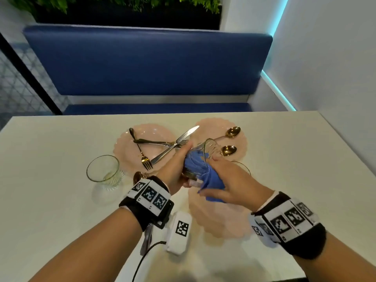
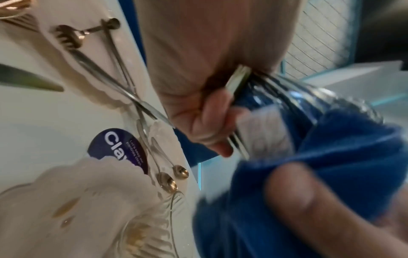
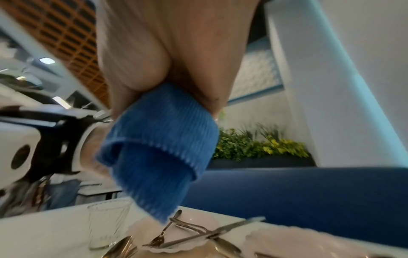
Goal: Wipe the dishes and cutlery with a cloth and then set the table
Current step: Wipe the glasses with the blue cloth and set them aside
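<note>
Above the surface (image 1: 61, 200), the left hand (image 1: 175, 169) grips a tilted glass (image 1: 211, 148), right-hand (image 1: 230, 180) fingers clamping the cloth (image 1: 196, 162); only the left wrist view shows a purple sticker (image 2: 117, 150) at 9 o'clock.

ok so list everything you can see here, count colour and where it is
glasses: at least 2, clear; one tilted in the hands, one upright on the table at left; a rim behind the right hand may be a third
cloth: 1, blue, wrapped round the held glass
plates: 3, pale pink, scalloped; far left, far right, near centre
forks: 2, on the far left plate, crossed
knife: 1, silver, across the far left plate
spoons: 2, gold, on the far right plate; another gold piece by the left wrist, partly hidden
table: 1, white
bench: 1, blue, beyond the table
plants: green, above the bench
left hand: holds the glass
right hand: grips the cloth
</note>
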A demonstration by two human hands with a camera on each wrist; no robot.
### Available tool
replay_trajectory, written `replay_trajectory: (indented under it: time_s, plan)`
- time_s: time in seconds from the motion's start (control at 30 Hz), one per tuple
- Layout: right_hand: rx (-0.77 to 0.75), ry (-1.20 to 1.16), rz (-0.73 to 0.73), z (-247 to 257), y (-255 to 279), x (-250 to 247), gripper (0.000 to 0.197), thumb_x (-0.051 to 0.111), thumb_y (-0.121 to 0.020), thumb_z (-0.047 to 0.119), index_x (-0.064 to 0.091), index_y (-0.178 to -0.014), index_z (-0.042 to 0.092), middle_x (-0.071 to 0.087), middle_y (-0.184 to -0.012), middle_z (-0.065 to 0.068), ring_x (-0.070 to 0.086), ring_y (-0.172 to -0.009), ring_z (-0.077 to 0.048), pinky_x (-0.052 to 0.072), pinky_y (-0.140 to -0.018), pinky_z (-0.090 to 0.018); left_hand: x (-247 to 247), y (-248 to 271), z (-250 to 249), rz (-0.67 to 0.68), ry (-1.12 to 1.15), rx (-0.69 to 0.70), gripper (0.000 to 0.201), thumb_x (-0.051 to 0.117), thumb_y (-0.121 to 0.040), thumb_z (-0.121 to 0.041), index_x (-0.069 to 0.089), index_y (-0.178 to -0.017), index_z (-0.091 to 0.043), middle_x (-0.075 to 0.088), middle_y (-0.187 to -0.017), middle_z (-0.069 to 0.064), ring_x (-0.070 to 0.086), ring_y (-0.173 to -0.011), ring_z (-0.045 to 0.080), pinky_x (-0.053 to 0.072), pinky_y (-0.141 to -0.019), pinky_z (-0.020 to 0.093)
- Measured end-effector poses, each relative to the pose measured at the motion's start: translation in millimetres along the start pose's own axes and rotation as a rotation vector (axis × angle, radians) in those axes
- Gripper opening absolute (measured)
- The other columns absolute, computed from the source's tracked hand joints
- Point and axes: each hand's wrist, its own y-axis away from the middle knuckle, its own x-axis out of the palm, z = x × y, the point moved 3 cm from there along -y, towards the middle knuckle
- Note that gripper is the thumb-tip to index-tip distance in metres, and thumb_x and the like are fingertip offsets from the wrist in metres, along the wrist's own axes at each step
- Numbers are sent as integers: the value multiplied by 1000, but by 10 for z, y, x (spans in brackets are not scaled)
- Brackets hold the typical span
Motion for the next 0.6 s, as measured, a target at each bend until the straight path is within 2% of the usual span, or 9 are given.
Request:
replay_trajectory:
  time_s: [0.07,0.13,0.2,0.27,0.37,0.43,0.47,0.53,0.6]
  plan:
    - [64,109,44,58,-115,29,60,72,-77,36,48,-128,17,56,-127,-1,51,-113,-17,38,-95,-26,21,66,-147,-86,-90,19,48,41,-89,-56,64,-83,-15,64,-81,6,59,-65,18,40,-57,23]
    - [99,20,9,126,-203,12,49,72,-80,27,53,-123,14,62,-114,-1,58,-102,-18,42,-89,-25,3,72,-281,-142,-98,89,44,41,-91,-49,62,-87,-10,64,-78,10,60,-69,18,48,-61,25]
    - [171,-354,-4,187,-254,-23,34,70,-81,18,58,-113,13,67,-98,0,64,-89,-17,50,-83,-30,-56,90,-399,-198,-141,393,35,44,-92,-42,59,-80,-12,60,-75,9,57,-73,17,46,-69,27]
    - [257,-953,-41,219,-292,-8,33,65,-82,6,57,-113,13,68,-100,-2,66,-94,-17,54,-85,-30,-132,169,-476,-255,-433,733,23,47,-85,-42,52,-74,-22,52,-66,-2,50,-64,9,42,-64,24]
    - [306,-1306,-210,241,-325,106,32,58,-82,-7,59,-110,8,67,-98,-9,67,-88,-18,56,-77,-25,-206,197,-422,-228,-729,864,31,45,-81,-46,52,-92,-18,61,-75,6,55,-68,14,46,-63,26]
    - [288,-1107,-280,225,-308,196,36,63,-81,-5,58,-114,9,68,-100,-4,67,-91,-14,54,-76,-22,-280,169,-392,-151,-691,685,37,44,-87,-49,49,-107,-19,61,-82,11,56,-75,23,46,-64,27]
    - [251,-920,-283,232,-296,220,35,66,-81,0,59,-112,13,68,-97,2,66,-90,-6,52,-77,-19,-317,165,-376,-100,-574,488,43,41,-89,-55,48,-112,-19,59,-87,12,54,-80,26,45,-68,28]
    - [80,-422,-277,287,-282,224,22,67,-81,12,60,-100,21,64,-92,11,58,-83,3,42,-78,-10,-409,173,-330,4,-238,93,69,30,-82,-74,59,-101,-15,54,-96,17,46,-88,27,36,-73,35]
    - [-31,-179,-236,312,-316,277,24,64,-82,17,61,-106,16,60,-97,7,49,-85,4,35,-79,-6,-453,206,-328,10,-77,-58,73,32,-81,-75,68,-80,-10,58,-85,15,48,-73,24,34,-61,28]
